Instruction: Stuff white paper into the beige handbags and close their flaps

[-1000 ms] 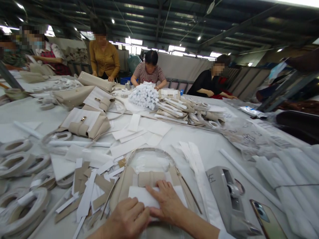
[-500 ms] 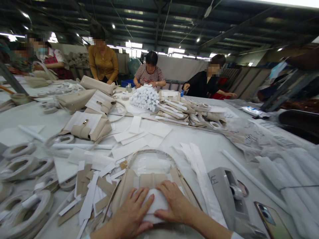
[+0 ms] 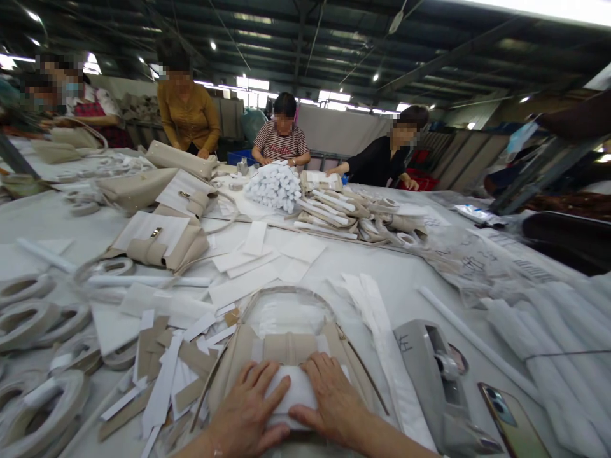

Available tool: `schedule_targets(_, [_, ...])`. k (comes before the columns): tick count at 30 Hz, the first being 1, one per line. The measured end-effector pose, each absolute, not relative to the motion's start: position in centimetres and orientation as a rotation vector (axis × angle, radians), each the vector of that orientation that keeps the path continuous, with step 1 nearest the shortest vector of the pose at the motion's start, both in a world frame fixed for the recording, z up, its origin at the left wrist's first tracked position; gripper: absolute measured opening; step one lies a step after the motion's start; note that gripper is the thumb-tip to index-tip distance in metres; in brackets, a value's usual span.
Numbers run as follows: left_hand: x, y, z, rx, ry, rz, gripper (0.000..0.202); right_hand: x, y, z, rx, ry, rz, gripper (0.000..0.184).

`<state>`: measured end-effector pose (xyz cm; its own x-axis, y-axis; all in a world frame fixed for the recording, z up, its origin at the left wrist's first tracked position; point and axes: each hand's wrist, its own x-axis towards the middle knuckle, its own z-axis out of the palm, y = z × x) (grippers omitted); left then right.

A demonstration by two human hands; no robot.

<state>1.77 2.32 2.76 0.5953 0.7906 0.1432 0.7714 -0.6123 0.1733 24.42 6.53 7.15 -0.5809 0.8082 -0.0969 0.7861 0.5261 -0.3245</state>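
Note:
A beige handbag lies in front of me, its strap looped away from me on the table. White sheet padding covers the middle of the bag. My left hand rests on the left side of this padding, fingers stretched out. On its right side lies my right hand, flat with the thumb pointing inward. Both palms face down and grip nothing. The lower part of the bag is hidden by my hands and forearms.
Left are rolled straps and card strips. A tape dispenser and a phone lie right. Farther off are a wrapped handbag, a heap of white rolls and several people across the table.
My right hand's fingers have straightened and lie flatter on the padding. The left hand stays almost in place. Across the table, the person in black has reached an arm toward the stacked bags.

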Motion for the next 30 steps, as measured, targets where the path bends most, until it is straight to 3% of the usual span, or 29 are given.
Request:
schedule_targets(14, [3.5,3.7,7.8,2.695,1.037,-0.002,0.054,24.7,6.2,6.1,-1.384,-2.633,0.512,0.052])
schedule_targets(17, [3.3,3.5,6.6,2.776,0.895,0.065,0.063,24.7,6.2,6.0,-1.367,-2.615,0.521,0.042])
schedule_targets(20, [3.0,3.0,4.6,2.816,0.976,0.132,0.072,24.8,6.5,6.2,-1.319,-2.550,0.619,0.049])
schedule_targets(23, [2.9,2.7,3.5,2.867,1.013,0.183,0.069,25.1,7.0,6.3,-1.247,-2.443,0.742,0.051])
schedule_targets(30, [2.7,3.3,3.4,2.828,1.030,0.215,0.063,25.3,7.5,6.0,-1.178,-2.466,0.759,0.030])
